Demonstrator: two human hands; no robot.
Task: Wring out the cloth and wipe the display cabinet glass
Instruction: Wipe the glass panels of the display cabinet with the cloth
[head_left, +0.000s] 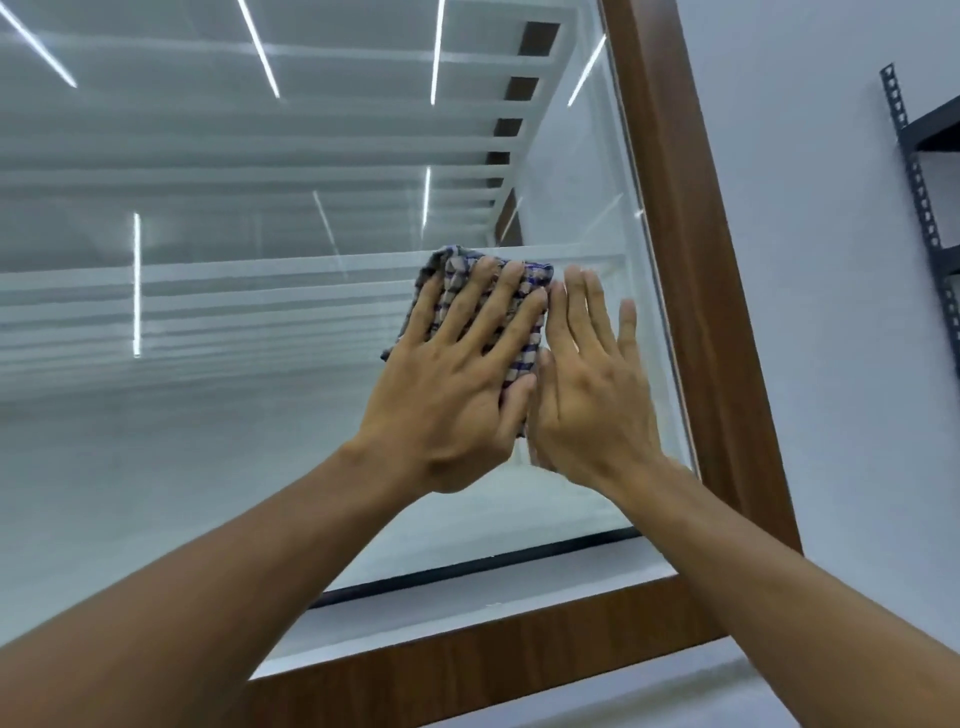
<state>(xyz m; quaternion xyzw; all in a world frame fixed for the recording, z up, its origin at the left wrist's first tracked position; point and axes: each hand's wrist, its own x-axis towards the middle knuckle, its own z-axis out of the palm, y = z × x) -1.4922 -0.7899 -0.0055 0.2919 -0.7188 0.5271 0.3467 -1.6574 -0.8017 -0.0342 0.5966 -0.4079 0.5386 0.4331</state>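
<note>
Two hands were up against the display cabinet glass (260, 389), and we saw both bare forearms reaching from the bottom of the view toward it. The left hand (457, 395) lay flat with its fingers (470, 306) spread wide, and it pressed the cloth (524, 332) against the pane. This cloth was checked, with blue and pale lines, and it looked folded into a thick pad. Most of it was hidden under the left palm; only its upper edge and its right side showed between and beyond the fingers. The left thumb lay on the lower right part of the cloth.

The right hand (592, 395) was just beside the left one, on the right side of the cloth. Its fingers were straight and close together, pointing up, and the hand stood more on its edge than flat. It seemed to touch the right border of the cloth, but we could not tell if it pressed on it or only rested near it. It did not grip anything that we could see.

Both hands were near the right side of the pane, close to the brown wooden frame (691, 291) which ran along the right and the bottom of the glass. White shelves (208, 280) inside the cabinet and long bright reflections of lamps were visible through the pane. At the far right a dark metal rack (919, 182) stood against the white wall (810, 260).
</note>
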